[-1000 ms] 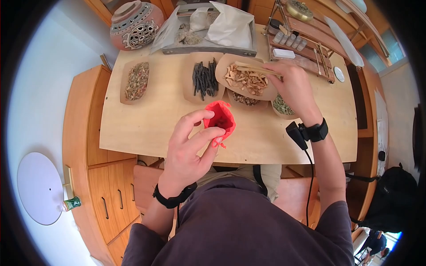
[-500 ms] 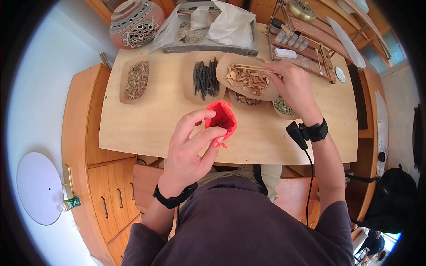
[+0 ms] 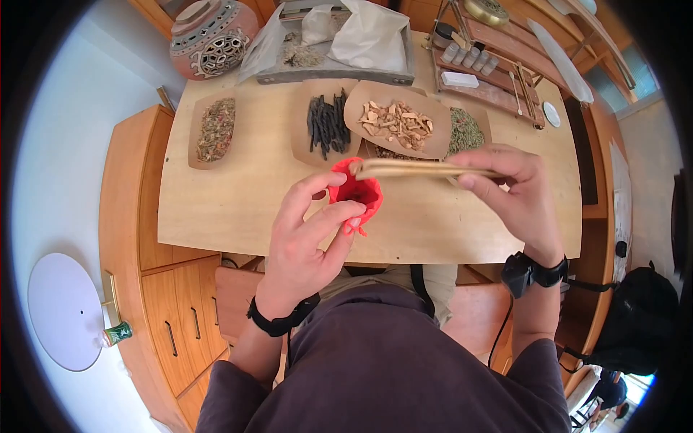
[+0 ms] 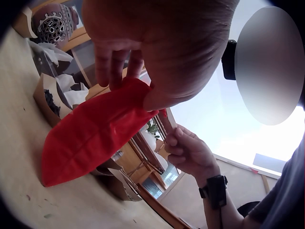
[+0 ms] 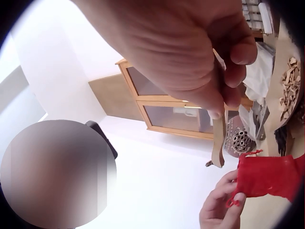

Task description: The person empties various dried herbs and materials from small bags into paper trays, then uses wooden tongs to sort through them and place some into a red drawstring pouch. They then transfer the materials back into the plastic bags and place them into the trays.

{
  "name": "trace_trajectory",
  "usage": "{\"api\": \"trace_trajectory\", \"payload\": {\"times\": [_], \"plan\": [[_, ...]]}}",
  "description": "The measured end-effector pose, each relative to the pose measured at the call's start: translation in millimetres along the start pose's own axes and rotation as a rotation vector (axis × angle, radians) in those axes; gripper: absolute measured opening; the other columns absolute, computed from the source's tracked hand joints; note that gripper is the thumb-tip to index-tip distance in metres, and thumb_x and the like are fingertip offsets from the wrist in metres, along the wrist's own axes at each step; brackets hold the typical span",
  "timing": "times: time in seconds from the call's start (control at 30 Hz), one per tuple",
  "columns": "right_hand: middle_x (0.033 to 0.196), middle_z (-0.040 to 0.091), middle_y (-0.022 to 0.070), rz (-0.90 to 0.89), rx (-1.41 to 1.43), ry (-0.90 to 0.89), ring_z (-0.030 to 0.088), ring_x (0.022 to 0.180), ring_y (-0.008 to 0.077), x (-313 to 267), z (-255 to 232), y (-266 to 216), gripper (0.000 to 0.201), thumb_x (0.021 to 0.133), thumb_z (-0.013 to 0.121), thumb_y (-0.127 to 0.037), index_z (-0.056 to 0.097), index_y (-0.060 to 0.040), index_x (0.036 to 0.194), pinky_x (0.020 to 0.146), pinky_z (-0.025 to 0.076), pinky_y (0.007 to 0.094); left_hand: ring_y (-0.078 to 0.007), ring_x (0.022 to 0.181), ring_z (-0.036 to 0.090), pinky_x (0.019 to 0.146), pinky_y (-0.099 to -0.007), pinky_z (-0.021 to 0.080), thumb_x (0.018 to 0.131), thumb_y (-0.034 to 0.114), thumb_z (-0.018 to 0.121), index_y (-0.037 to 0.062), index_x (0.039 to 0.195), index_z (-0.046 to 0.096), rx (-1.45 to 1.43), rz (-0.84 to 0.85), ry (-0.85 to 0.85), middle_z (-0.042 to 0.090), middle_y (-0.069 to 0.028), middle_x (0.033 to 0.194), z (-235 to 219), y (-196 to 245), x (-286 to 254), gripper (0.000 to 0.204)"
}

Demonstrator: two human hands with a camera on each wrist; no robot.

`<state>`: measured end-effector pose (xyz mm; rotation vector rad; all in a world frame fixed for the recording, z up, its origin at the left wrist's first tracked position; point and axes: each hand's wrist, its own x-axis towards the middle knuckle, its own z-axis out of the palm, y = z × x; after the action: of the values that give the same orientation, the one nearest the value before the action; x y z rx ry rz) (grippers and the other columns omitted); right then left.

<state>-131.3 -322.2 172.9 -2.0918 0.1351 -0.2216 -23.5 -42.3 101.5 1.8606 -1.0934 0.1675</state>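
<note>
In the head view the left hand holds a red cloth pouch by its rim, mouth open and facing up. The right hand pinches wooden tongs, whose tips are over the pouch's mouth. A small brown piece shows at the tongs' tips in the right wrist view. Behind the pouch is a paper tray of pale wood-like chips. The left wrist view shows the pouch hanging from the left fingers, its bottom near the table.
Paper trays of dark sticks, mixed dried herbs and green herbs stand on the table. Farther back are a patterned pot, a grey tray with white bags, and a wooden rack.
The right hand and tongs have moved from the chips tray toward the body, bringing the tips to the pouch. A brown piece is now at the tips. The left hand has hardly moved.
</note>
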Motion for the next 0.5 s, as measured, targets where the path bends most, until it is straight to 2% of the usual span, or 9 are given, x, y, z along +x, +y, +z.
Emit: {"api": "trace_trajectory", "payload": {"times": [0.07, 0.27, 0.37, 0.5], "plan": [[0.1, 0.076, 0.0042, 0.0, -0.027, -0.076, 0.061, 0.078, 0.005, -3.0, -1.3, -6.3, 0.023, 0.094, 0.078, -0.006, 0.079, -0.0025, 0.116, 0.065, 0.05, 0.022, -0.0334, 0.115, 0.064, 0.093, -0.0416, 0.054, 0.08, -0.003, 0.077, 0.0099, 0.107, 0.076, 0.005, 0.004, -0.005, 0.063, -0.0141, 0.129, -0.2, 1.8, 1.0, 0.03], [0.104, 0.078, 0.009, -0.001, 0.045, 0.051, 0.069, 0.084, 0.0096, -4.0, 4.5, -2.0, 0.024, 0.095, 0.077, -0.008, 0.077, -0.0021, 0.118, 0.068, 0.055, 0.0266, -0.0324, 0.115, 0.064, 0.093, -0.0409, 0.053, 0.081, -0.002, 0.077, 0.0101, 0.107, 0.076, 0.012, 0.002, -0.009, 0.063, -0.0139, 0.131, -1.8, 1.6, -2.0, 0.029], [0.107, 0.078, 0.0129, -0.001, -0.136, 0.221, 0.071, 0.082, 0.0143, 11.2, 6.7, 12.0, 0.025, 0.096, 0.076, -0.011, 0.077, -0.0021, 0.119, 0.07, 0.056, 0.0302, -0.0319, 0.114, 0.064, 0.093, -0.0407, 0.053, 0.081, -0.002, 0.077, 0.0099, 0.107, 0.076, 0.014, -0.005, -0.007, 0.063, -0.0137, 0.13, -1.7, 2.0, -3.6, 0.029], [0.107, 0.077, 0.0166, 0.016, -0.33, 0.213, 0.07, 0.077, 0.0237, 30.6, 20.9, 40.9, 0.027, 0.093, 0.075, -0.012, 0.077, -0.0035, 0.119, 0.071, 0.056, 0.0346, -0.0318, 0.113, 0.063, 0.093, -0.0408, 0.053, 0.081, -0.002, 0.077, 0.0095, 0.106, 0.076, -0.007, -0.001, -0.009, 0.063, -0.0136, 0.129, -0.8, 5.1, -2.5, 0.027]]}}
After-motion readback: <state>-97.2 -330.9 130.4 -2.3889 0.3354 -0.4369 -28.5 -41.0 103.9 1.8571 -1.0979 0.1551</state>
